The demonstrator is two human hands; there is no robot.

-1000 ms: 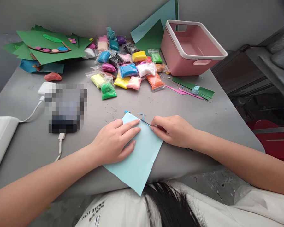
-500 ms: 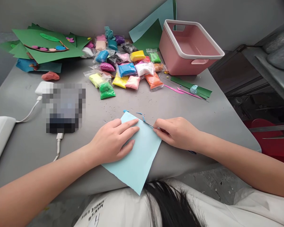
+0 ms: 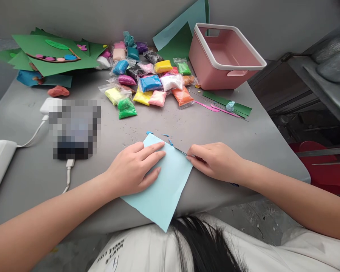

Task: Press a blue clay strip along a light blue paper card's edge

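Observation:
A light blue sheet of paper (image 3: 164, 189) lies on the grey table (image 3: 187, 124), its lower corner hanging over the near edge. My left hand (image 3: 134, 168) rests flat on the sheet with fingers stretched out. My right hand (image 3: 215, 160) is closed in a pinch on a thin dark-bladed tool (image 3: 180, 151), whose tip touches the sheet's upper right edge. Small blue scraps (image 3: 166, 135) lie just beyond the paper's top corner.
Several bags of coloured clay (image 3: 150, 81) sit mid-table. A pink bin (image 3: 225, 56) stands back right, green strips and pink tools (image 3: 226, 107) in front of it. Green paper crafts (image 3: 51, 56) lie back left. A blurred phone (image 3: 73, 128), cable and white charger sit left.
My right hand has slid the tool down and to the right along the paper's edge. My left hand has stayed on the sheet.

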